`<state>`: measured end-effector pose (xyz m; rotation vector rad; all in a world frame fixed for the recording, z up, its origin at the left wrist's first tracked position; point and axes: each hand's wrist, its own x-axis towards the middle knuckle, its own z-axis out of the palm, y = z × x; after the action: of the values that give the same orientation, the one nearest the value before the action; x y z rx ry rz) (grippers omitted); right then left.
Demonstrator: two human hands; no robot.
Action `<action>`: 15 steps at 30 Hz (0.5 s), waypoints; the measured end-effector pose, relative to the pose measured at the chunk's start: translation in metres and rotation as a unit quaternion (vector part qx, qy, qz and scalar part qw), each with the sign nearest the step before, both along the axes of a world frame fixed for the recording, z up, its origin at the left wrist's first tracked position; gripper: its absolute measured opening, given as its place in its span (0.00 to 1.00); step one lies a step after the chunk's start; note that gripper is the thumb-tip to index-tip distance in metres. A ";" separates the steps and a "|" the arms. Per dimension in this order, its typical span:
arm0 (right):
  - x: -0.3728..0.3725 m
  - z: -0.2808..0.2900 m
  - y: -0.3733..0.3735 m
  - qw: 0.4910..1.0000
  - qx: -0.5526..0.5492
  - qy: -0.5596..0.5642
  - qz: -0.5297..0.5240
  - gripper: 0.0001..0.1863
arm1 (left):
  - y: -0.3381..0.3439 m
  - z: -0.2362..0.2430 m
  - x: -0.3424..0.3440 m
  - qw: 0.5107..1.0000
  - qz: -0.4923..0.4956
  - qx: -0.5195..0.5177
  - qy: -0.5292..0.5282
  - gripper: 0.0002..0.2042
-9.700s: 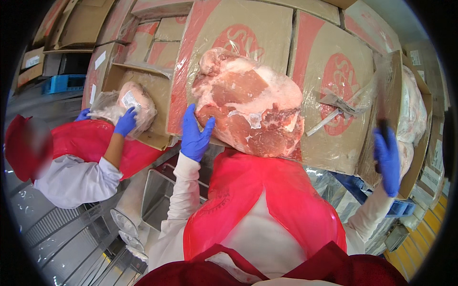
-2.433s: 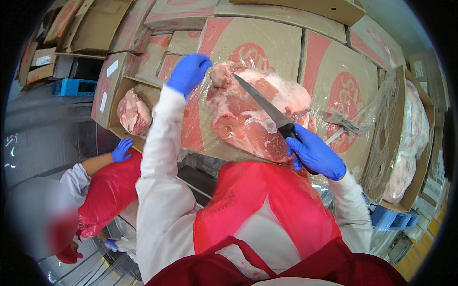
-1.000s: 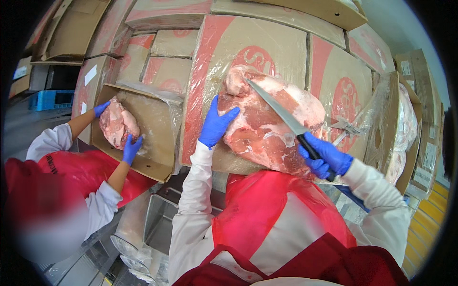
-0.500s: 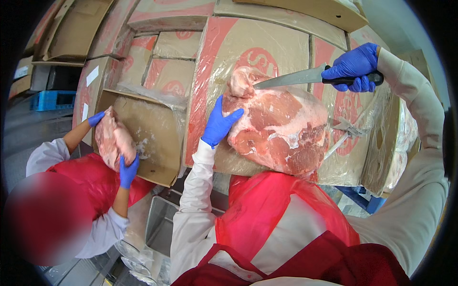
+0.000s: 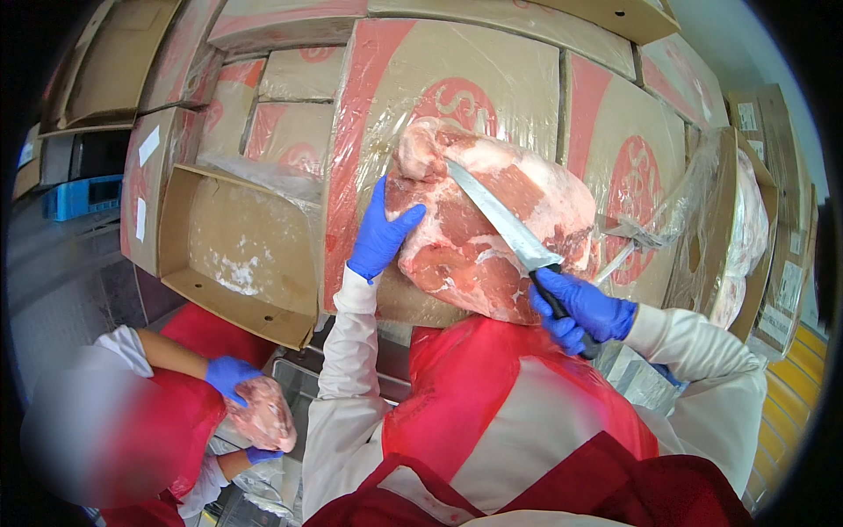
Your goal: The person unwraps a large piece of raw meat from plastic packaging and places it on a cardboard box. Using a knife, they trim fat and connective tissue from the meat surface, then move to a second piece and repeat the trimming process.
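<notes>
A large cut of raw meat (image 5: 500, 211) lies on plastic-wrapped cardboard cartons (image 5: 369, 123) in front of me. My left hand (image 5: 382, 233), in a blue glove, holds its left edge, thumb on top and the other fingers along the side. In my right hand (image 5: 584, 309), also gloved in blue, is the black handle of a long butcher's knife (image 5: 505, 220). The blade slants up and left across the meat, its tip by the knobby end at the upper left. Whether the edge cuts into the meat, I cannot tell.
On the left, a co-worker's gloved hands hold a smaller piece of meat (image 5: 263, 415) beside an open cardboard box (image 5: 250, 233). A metal tool (image 5: 639, 233) lies right of my cut. Bagged goods fill a box (image 5: 746, 237) at the right. A blue crate (image 5: 83, 198) stands far left.
My right hand has swung down toward me with the knife, turning the blade from nearly level to slanting. My left hand stays on the meat. The co-worker has carried the smaller piece away from the box.
</notes>
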<state>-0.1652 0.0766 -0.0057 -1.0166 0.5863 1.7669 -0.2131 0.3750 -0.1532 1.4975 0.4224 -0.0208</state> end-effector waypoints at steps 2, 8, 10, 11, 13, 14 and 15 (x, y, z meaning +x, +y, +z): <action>-0.008 -0.009 0.000 0.997 0.042 0.046 -0.040 0.25 | -0.001 0.002 0.001 1.000 0.003 0.010 -0.005 0.42; -0.030 -0.031 -0.002 0.959 0.180 0.163 -0.144 0.27 | -0.001 -0.002 0.001 1.000 0.023 -0.006 -0.016 0.41; -0.044 -0.052 0.008 0.840 0.383 0.288 -0.256 0.27 | -0.003 0.000 0.002 1.000 0.019 -0.006 -0.013 0.41; -0.048 -0.063 0.015 0.753 0.473 0.346 -0.301 0.26 | -0.004 0.003 0.003 1.000 0.013 -0.006 -0.006 0.41; -0.035 -0.065 0.026 0.804 0.420 0.301 -0.296 0.26 | -0.004 0.005 0.004 0.999 0.011 -0.029 0.003 0.41; -0.027 -0.055 0.032 0.845 0.365 0.268 -0.285 0.26 | -0.003 0.000 0.002 0.999 0.015 -0.049 0.011 0.41; -0.018 -0.042 0.037 0.881 0.310 0.233 -0.272 0.25 | -0.002 -0.003 0.001 0.997 0.018 -0.069 0.018 0.42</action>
<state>-0.1833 0.1137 -0.0480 0.0397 0.4782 1.5128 -0.2122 0.3726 -0.1566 1.3545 0.4687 -0.0471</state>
